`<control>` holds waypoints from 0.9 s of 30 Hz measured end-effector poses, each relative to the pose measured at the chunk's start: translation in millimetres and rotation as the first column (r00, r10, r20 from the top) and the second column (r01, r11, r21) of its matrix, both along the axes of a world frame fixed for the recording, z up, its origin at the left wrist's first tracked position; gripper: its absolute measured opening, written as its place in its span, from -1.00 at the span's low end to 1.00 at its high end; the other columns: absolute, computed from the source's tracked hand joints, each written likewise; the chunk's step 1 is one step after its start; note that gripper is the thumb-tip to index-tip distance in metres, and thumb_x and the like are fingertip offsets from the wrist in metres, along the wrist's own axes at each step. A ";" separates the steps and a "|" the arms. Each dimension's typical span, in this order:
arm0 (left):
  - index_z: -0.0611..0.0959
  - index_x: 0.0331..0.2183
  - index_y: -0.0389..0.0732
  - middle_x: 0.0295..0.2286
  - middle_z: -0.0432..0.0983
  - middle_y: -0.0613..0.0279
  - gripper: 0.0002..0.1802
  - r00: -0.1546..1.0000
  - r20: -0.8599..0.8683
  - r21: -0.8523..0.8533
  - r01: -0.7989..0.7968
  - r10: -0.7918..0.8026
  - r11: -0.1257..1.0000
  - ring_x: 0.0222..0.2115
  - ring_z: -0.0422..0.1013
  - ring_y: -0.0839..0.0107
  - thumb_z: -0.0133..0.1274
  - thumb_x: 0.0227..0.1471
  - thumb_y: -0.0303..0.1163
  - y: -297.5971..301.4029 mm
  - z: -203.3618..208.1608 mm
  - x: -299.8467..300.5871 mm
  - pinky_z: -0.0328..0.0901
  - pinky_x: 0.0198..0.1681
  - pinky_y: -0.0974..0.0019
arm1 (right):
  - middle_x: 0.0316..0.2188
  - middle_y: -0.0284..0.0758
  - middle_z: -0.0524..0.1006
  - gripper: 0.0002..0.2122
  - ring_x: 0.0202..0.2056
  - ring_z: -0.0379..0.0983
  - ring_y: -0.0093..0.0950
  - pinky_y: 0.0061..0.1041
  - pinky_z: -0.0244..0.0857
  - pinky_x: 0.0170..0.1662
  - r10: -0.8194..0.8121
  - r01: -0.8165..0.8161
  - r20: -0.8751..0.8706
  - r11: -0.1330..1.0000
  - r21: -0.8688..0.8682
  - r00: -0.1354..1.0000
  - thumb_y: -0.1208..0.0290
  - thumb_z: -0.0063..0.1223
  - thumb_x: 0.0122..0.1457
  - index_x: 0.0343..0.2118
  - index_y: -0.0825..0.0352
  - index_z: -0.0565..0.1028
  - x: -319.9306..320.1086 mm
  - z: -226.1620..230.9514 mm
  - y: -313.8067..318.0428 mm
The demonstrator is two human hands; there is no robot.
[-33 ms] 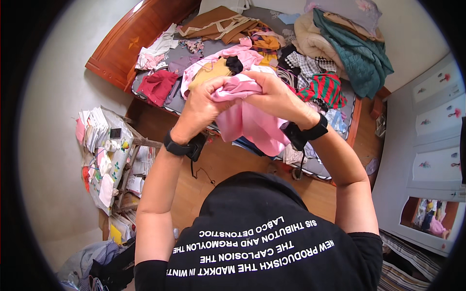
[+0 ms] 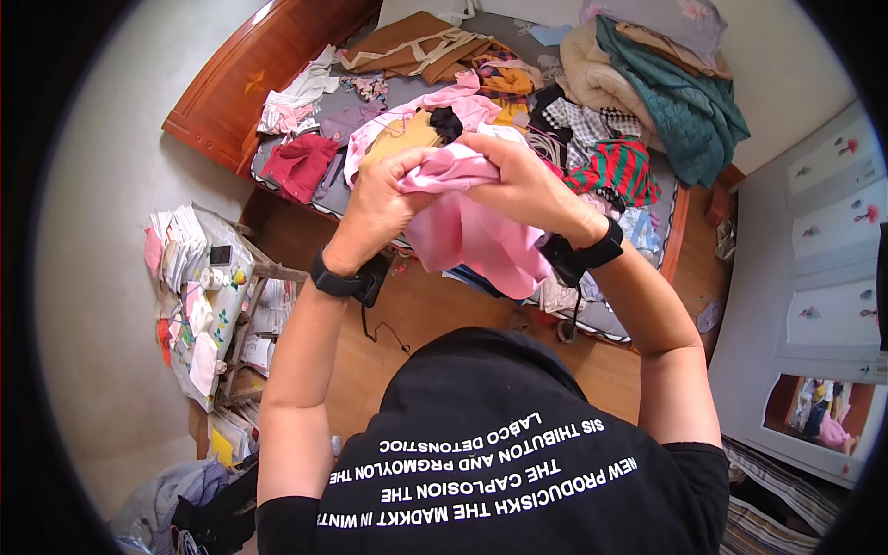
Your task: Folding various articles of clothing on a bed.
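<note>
Out in front of me, over the near side of the bed, I hold up a pink garment; its exact kind does not show. My left hand is closed on the left end of its gathered top edge. The right end is gripped by my right hand, thumb and fingers pinching the cloth. Below my hands the rest hangs loose in folds. Just beyond them lie a mustard-yellow cloth, a small black piece of cloth and another pink garment on the bed.
The bed's grey sheet carries a dark red garment, a red-and-green striped garment, a brown cloth and a teal quilt. Left stands a small table with paper stacks. A pale wardrobe is at right.
The gathered top of the pink garment has shifted slightly between my hands, and its hanging folds sit a little differently. Both hands keep their grip.
</note>
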State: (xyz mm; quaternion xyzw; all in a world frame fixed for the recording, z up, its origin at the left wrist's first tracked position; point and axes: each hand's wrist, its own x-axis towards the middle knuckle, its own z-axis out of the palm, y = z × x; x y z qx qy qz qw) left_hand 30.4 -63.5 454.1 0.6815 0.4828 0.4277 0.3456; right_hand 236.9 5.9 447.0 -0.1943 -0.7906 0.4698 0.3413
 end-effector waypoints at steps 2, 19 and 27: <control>0.67 -0.14 -0.32 -0.24 0.65 0.29 -0.73 0.998 0.051 -0.045 -0.044 0.046 0.998 -0.23 0.47 0.63 0.14 0.07 -0.59 0.7 -4.5 -6.3 0.36 -0.12 0.47 | -0.45 -0.10 0.52 -0.80 -0.36 0.52 -0.25 -0.37 0.36 -0.27 -0.087 0.080 0.052 0.990 0.120 0.995 0.48 0.08 0.03 -0.26 0.42 0.50 4.1 -8.4 -3.6; 0.70 -0.20 -0.32 -0.27 0.64 0.29 -0.81 0.984 -0.005 0.072 -0.176 0.177 0.982 -0.22 0.49 0.54 0.19 0.09 -0.55 -6.5 24.3 -73.4 0.36 -0.09 0.44 | -0.39 -0.58 0.44 -0.90 -0.31 0.33 -0.76 -0.67 0.26 -0.24 0.011 -0.036 -0.092 0.960 -0.278 0.996 0.55 0.12 0.18 -0.24 0.36 0.53 59.2 -41.1 38.4; 0.72 -0.20 -0.20 -0.30 0.65 0.24 -0.71 0.935 -0.298 0.353 -0.080 0.193 0.932 -0.24 0.52 0.48 0.10 0.00 -0.64 92.9 47.7 -96.8 0.39 -0.11 0.39 | -0.41 -0.25 0.60 -0.75 -0.36 0.54 -0.52 -0.51 0.41 -0.26 -0.388 0.422 -0.172 0.862 0.282 0.906 0.66 -0.01 0.05 -0.19 0.37 0.57 36.6 -8.8 108.4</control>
